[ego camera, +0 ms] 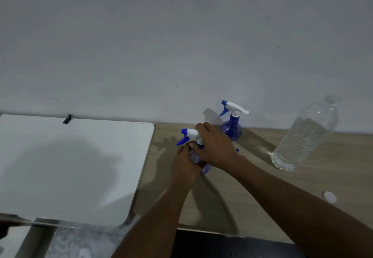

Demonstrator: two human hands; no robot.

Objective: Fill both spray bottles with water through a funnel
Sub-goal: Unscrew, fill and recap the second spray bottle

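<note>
Blue plastic spray bottle (206, 169) stands upright; our left hand (184, 162) grips its body, our right hand (217, 146) its white trigger head (190, 133).

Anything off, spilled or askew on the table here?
No spill or damage visible. Only loose end: the water bottle stands uncapped, a white cap lying apart on the wooden table near the front.
</note>
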